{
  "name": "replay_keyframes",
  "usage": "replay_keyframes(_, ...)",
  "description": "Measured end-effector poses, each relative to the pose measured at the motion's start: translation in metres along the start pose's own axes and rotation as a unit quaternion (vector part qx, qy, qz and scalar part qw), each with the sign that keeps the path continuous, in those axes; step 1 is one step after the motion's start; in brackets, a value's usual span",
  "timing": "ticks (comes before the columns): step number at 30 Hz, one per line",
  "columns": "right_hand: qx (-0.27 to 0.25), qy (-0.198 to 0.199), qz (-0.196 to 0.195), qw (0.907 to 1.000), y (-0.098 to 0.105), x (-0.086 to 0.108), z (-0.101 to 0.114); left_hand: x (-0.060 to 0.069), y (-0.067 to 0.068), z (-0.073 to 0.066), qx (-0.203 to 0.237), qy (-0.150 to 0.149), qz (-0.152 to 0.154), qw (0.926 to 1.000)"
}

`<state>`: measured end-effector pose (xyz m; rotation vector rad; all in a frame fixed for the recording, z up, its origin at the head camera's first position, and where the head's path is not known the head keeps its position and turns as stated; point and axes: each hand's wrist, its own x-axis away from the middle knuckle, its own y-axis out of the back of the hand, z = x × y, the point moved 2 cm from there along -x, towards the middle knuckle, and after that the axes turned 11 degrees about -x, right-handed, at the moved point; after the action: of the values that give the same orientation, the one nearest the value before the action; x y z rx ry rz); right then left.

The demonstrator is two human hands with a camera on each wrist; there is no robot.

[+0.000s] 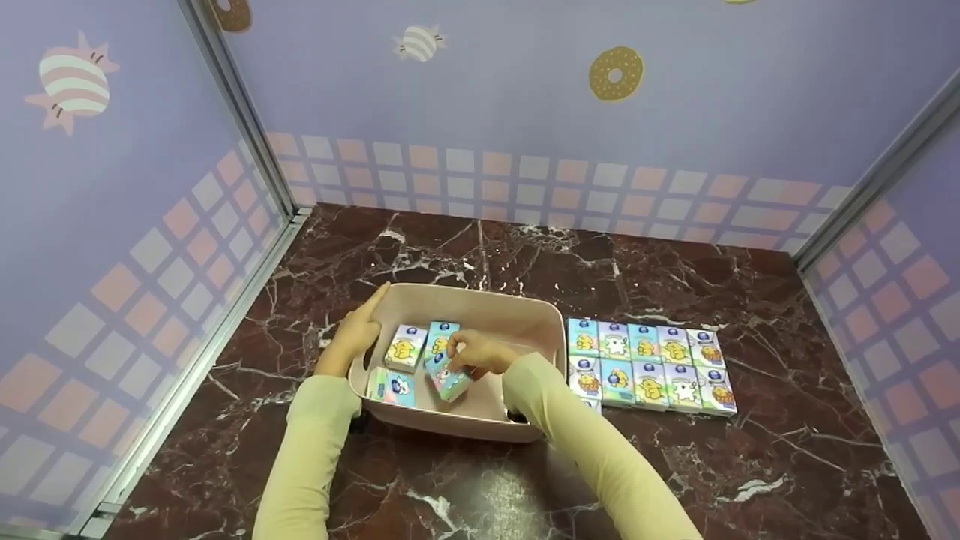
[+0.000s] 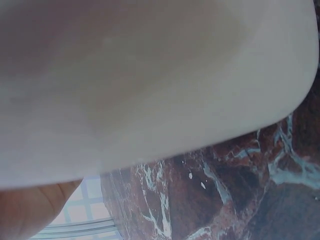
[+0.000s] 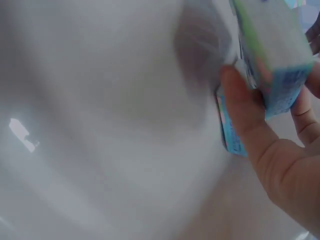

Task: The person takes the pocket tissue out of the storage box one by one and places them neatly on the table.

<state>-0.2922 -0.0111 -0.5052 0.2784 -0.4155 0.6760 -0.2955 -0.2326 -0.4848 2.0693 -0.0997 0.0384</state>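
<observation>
A beige plastic bin [image 1: 480,427] stands on the dark marbled surface. My left hand [image 1: 354,339] rests against the outside of its left wall, one finger stretched straight along the rim; in the left wrist view the bin's wall hides most of this hand [image 2: 32,210]. Inside the bin, my right hand [image 1: 484,352] pinches a small cartoon-printed tissue pack [image 1: 448,377], tilted, between thumb and fingers. The right wrist view shows the same pack [image 3: 280,65] held up near another one. Three more packs lie at the bin's left side, one of them a white-and-yellow pack [image 1: 406,348].
Several similar tissue packs [image 1: 652,364] lie in neat rows right beside the bin. Purple printed panels [image 1: 525,90] with metal frame edges [image 1: 240,105] enclose the marbled surface [image 1: 757,450] at the back and on both sides.
</observation>
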Motion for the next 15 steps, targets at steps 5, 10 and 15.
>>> replay_keyframes(5,-0.025,0.0,-0.026,0.9993,0.007,0.001,0.009,0.0,0.0,-0.002,-0.003,0.001,-0.002,1.0)
replay_keyframes(10,-0.05,0.02,-0.036,0.9979,0.018,0.007,0.026,0.001,0.0,-0.002,-0.006,-0.003,-0.007,1.0)
replay_keyframes(15,-0.082,0.035,-0.053,0.9946,0.029,0.017,0.043,0.003,0.0,-0.003,-0.002,-0.004,-0.006,1.0)
